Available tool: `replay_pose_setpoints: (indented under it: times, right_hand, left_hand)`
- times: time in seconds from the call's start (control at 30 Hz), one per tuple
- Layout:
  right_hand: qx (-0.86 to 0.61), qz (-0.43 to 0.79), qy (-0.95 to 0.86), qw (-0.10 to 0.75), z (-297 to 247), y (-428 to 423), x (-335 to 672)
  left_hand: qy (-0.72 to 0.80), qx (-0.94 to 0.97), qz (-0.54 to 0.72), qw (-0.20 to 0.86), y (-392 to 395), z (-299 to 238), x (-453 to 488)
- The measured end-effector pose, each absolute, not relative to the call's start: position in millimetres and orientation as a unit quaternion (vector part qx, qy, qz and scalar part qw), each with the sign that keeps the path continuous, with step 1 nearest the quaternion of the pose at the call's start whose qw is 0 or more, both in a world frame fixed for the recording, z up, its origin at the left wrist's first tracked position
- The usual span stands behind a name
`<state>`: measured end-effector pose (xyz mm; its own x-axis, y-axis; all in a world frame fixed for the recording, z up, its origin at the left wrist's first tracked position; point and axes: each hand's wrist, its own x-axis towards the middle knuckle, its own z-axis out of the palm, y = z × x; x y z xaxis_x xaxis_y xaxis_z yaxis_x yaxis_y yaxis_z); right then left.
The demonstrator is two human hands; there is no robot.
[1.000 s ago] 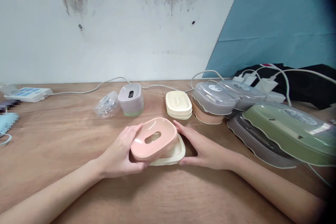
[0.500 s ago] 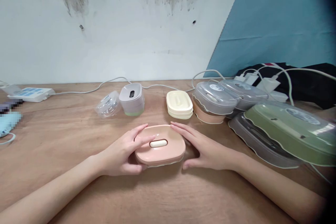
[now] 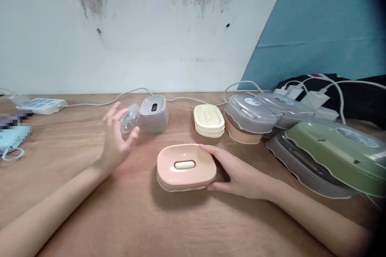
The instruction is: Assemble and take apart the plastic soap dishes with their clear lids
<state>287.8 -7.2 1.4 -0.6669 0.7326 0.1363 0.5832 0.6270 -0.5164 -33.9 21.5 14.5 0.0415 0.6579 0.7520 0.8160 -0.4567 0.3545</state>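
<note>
A pink soap dish [image 3: 186,166] with an oval slot sits seated over a cream tray on the wooden table [image 3: 181,225]. My right hand [image 3: 235,170] rests against its right side, fingers and thumb cupping the edge. My left hand [image 3: 117,140] is lifted off to the left, fingers spread and holding nothing, just in front of a clear plastic lid [image 3: 129,118]. Beside that lid stands a grey lidded box [image 3: 153,112] with a green base.
A cream soap dish stack [image 3: 209,120] lies behind the pink one. Grey, peach and green lidded dishes [image 3: 328,152] crowd the right side. A power strip [image 3: 40,105] and white cables run along the back; chargers and dark cloth sit far right.
The pink dish was lowered flat onto the cream tray. My left hand then let go of it and rose to the left toward the clear lid. My right hand stayed at the dish.
</note>
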Motion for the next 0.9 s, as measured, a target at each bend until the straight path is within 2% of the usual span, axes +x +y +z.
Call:
replay_pose_setpoints:
  times: [0.03, 0.1, 0.17, 0.37, 0.67, 0.9]
  right_hand:
    - [-0.371, 0.221, -0.886, 0.17, 1.6, -7.2, 287.8]
    - [-0.372, 0.224, -0.884, 0.172, 1.9, -7.0, 287.7]
    - [-0.375, 0.226, -0.883, 0.17, 2.2, -6.9, 287.3]
    - [-0.379, 0.227, -0.881, 0.17, 3.1, -7.1, 285.9]
    - [-0.369, 0.223, -0.886, 0.169, 3.1, -6.3, 287.0]
    - [-0.366, 0.227, -0.886, 0.173, 3.6, -6.2, 286.9]
  left_hand:
    - [-0.574, -0.668, -0.466, 0.081, 32.0, 15.1, -43.0]
    - [-0.708, -0.573, -0.413, 0.001, 51.7, 14.9, -59.9]
    - [-0.746, -0.548, -0.375, -0.054, 65.3, 12.8, -71.3]
    - [-0.757, -0.551, -0.336, -0.101, 69.1, 4.5, -72.2]
    - [-0.762, -0.517, -0.374, -0.111, 89.0, 14.2, -69.5]
    - [-0.732, -0.522, -0.424, -0.113, 73.0, 22.0, -70.6]
